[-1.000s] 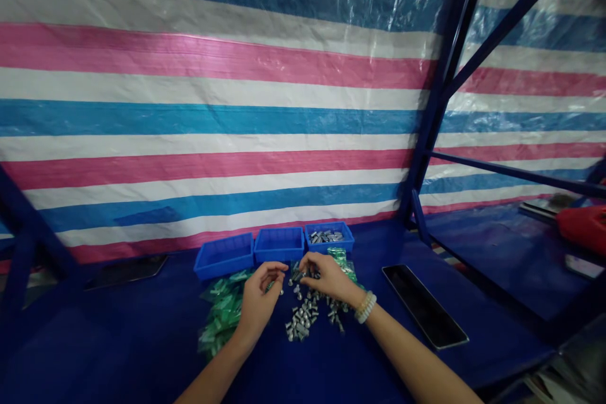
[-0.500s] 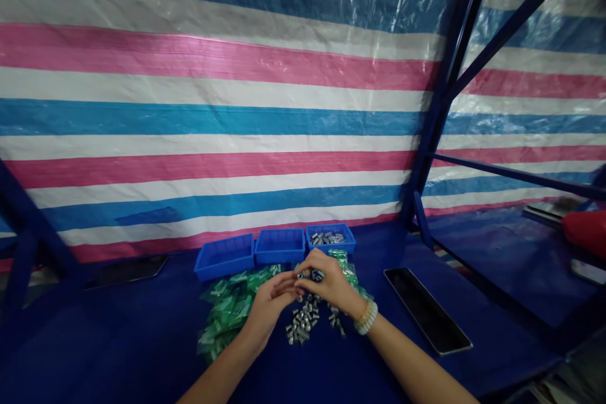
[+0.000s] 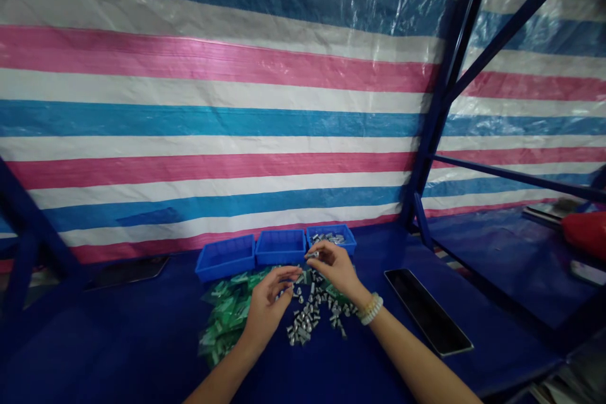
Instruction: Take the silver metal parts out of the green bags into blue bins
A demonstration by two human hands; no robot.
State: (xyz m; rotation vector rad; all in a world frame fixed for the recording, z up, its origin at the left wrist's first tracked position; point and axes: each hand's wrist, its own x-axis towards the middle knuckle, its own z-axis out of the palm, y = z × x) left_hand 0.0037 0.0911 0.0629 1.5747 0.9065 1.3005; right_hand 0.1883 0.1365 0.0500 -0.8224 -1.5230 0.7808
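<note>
My right hand (image 3: pixel 337 268) pinches a small silvery metal fitting (image 3: pixel 314 255) between thumb and fingertips, just in front of the right-hand blue tray. Lower and to the left, my left hand (image 3: pixel 271 303) has its fingers bent loosely, with the thumb apart from them. Nothing can be made out in its grip. Loose metal fittings (image 3: pixel 303 323) lie heaped on the blue table (image 3: pixel 360 366) below and between the hands. Left of them is a pile of small green plastic packets (image 3: pixel 227 309), partly covered by my left hand. More green packets show behind my right hand.
Two blue trays (image 3: pixel 226 255) with bare floors stand side by side at the back. A third blue tray (image 3: pixel 351 241) holds metal pieces. A dark phone-like slab (image 3: pixel 426 309) lies at the right, another dark flat device (image 3: pixel 127 270) at the left. Blue frame posts (image 3: pixel 433 107) rise before a striped sheet.
My hands have drawn apart. The right hand has moved up and right with the metal fitting, while the left has shifted slightly left and down, uncovering loose fittings between them.
</note>
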